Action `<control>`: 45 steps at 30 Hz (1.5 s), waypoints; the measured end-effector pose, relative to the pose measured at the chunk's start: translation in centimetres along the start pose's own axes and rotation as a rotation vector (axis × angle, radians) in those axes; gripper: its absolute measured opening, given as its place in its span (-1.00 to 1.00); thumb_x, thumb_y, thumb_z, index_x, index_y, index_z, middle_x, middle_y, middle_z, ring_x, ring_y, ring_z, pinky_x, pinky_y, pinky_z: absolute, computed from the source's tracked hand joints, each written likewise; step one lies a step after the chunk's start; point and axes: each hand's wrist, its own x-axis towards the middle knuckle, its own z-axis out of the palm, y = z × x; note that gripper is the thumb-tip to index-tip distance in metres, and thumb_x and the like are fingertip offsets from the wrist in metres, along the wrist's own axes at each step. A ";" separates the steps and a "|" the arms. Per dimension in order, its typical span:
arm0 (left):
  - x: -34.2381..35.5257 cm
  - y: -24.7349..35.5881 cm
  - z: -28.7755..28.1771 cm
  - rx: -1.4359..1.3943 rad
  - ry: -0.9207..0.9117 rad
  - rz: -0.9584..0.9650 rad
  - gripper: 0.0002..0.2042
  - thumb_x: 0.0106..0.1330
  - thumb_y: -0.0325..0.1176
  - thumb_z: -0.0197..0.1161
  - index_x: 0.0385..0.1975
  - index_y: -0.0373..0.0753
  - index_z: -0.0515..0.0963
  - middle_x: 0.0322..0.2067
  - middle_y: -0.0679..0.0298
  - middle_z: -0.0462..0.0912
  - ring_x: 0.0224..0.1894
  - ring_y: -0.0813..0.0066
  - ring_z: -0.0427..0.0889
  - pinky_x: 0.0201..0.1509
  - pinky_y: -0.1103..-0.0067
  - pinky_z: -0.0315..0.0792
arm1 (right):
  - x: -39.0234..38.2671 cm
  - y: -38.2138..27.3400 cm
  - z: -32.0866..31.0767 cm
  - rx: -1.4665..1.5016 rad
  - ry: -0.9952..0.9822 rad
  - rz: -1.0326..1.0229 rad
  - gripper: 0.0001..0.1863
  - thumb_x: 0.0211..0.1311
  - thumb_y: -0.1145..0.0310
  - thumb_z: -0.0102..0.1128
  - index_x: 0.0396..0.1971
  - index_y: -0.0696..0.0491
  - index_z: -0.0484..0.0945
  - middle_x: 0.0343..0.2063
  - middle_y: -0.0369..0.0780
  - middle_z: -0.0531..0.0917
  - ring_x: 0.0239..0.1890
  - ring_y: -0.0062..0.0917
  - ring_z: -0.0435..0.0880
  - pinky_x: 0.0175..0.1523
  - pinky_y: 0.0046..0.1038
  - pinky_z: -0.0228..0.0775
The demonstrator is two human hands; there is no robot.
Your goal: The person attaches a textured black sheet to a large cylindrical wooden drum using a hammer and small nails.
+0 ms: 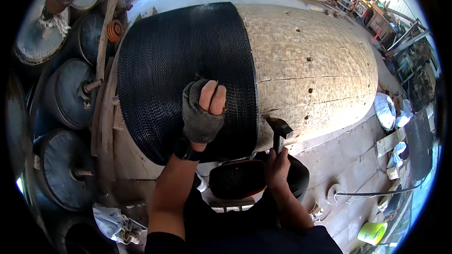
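Note:
A large wooden drum lies on its side in front of me, its pale surface marked with cracks and small dark holes. Black, finely ridged material wraps its left part and ends in a jagged edge against the bare wood. My left hand, in a grey glove with bare fingers showing, is closed over the black material near that edge. Whatever is inside its fingers is hidden. My right hand grips a hammer by the handle, head up, beside the drum's near edge.
Dark rollers with protruding shafts are stacked at the left beside upright wooden planks. A dark, round-edged object sits between my legs. White bags and a yellow-green bucket stand to the right. Tools and machinery clutter the far right.

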 end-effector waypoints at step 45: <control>-5.3 13.4 0.0 -0.253 -0.301 -0.321 -0.34 0.06 -0.59 0.29 0.26 -0.36 0.32 -0.37 0.17 0.52 -0.31 0.20 0.54 -0.19 0.24 0.44 | -5.2 3.4 -2.6 0.194 -0.096 -0.134 -0.77 0.41 0.43 0.04 -0.03 0.20 0.38 -0.40 0.15 0.63 -0.35 0.15 0.64 -0.29 -0.01 0.47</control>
